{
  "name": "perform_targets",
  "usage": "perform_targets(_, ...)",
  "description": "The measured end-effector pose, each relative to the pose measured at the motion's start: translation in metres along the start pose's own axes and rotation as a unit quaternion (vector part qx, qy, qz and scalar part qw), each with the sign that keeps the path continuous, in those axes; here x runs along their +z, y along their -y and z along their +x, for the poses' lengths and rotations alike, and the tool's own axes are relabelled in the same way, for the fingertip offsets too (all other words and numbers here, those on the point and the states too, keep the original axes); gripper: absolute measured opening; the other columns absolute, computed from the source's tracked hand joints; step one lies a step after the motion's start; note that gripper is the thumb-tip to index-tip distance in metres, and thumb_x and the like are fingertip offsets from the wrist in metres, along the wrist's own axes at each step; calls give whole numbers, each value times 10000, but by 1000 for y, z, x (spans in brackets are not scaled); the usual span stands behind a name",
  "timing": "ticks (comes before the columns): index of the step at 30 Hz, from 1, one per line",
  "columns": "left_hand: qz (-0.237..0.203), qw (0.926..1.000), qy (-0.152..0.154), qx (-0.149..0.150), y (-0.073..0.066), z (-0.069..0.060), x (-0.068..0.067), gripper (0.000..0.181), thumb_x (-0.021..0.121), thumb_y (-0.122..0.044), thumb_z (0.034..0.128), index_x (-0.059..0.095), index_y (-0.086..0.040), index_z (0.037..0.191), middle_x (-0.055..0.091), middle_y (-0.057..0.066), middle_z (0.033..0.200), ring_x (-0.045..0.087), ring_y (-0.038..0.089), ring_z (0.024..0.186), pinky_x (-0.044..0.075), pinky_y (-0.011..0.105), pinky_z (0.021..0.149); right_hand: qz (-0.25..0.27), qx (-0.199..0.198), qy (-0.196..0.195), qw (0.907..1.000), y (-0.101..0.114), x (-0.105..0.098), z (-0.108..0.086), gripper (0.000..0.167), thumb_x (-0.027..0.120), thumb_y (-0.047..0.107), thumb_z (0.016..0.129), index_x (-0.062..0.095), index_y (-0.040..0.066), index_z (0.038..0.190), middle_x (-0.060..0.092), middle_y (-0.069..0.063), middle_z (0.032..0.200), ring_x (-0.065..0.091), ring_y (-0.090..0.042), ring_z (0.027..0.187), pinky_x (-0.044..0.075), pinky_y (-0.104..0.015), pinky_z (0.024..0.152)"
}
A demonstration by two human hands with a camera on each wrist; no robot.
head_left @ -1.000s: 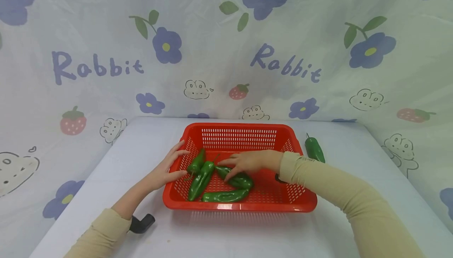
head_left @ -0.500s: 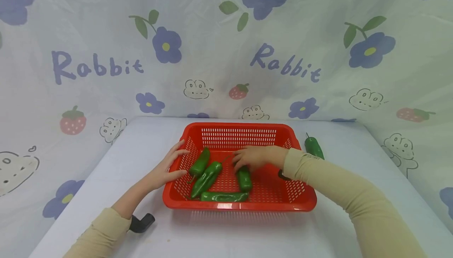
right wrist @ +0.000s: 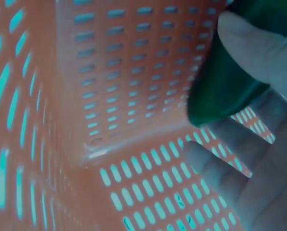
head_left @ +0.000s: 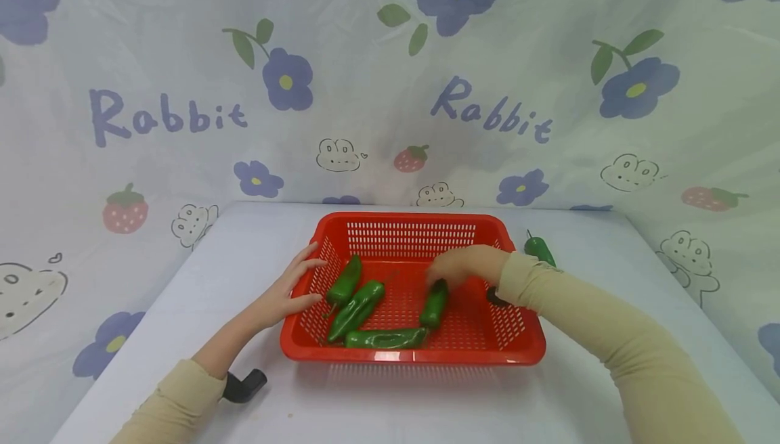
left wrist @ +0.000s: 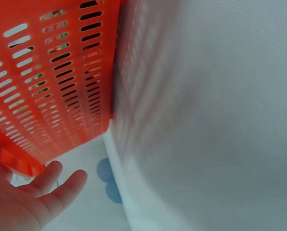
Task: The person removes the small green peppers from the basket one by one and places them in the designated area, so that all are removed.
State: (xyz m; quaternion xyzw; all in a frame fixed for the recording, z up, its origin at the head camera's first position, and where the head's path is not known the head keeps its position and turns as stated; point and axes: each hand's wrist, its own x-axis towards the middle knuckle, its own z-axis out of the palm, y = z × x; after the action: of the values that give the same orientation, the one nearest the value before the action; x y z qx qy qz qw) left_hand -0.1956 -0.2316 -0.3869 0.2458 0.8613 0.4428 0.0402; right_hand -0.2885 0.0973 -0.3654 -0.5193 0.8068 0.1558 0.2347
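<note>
In the head view, a red slotted plastic basket [head_left: 451,356] stands on the white table. My right hand [head_left: 458,267] is inside it, holding a green pepper [head_left: 435,305] that tilts down toward the basket floor. In the right wrist view the thumb lies along this pepper's side, and the other fingers reach beneath it. Three more green peppers lie in the basket's left and front part: one at the left [head_left: 345,281], one slanting beside it [head_left: 357,311], one along the front wall [head_left: 386,339]. My left hand [head_left: 282,300] touches the left rim with its fingers spread.
Outside the basket, a single green pepper [head_left: 539,250] lies on the table [head_left: 585,241] at the back right, partly hidden by the right sleeve [head_left: 585,315]. Behind the table hangs a patterned cloth [head_left: 378,58]. A black strap end [head_left: 245,386] sticks out at the left wrist.
My right hand has taken hold of a pepper in the middle of the basket, turned it lengthwise and moved it to the right. The two left peppers have shifted slightly. My left hand stays put.
</note>
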Motion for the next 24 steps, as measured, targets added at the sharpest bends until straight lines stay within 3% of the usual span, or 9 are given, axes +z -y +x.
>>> perform_targets(9,3,10000,1,17,1,0,1,539,607,-171,818,397,-36,1296,74,154,1504,110,442,1337,512,463,817,1086,9,-80,9941,-7,-12,-18,202,690,80,776,672,111,975,619,53,868,517,-100,793,472,-235,783)
perform_targets(15,-30,10000,-10,0,2,0,1,541,609,-173,814,399,-43,1296,74,150,1505,115,439,1337,518,452,810,2032,399,-211,9781,-4,-19,-28,119,698,138,768,648,134,876,548,79,737,472,-65,656,439,-203,615)
perform_targets(24,-36,10000,-8,-3,2,0,1,543,611,-195,817,402,-47,1296,75,150,1505,113,439,1337,517,453,811,2543,195,-870,9630,-5,-23,-44,196,667,217,770,600,108,918,534,61,739,474,-74,662,434,-218,613)
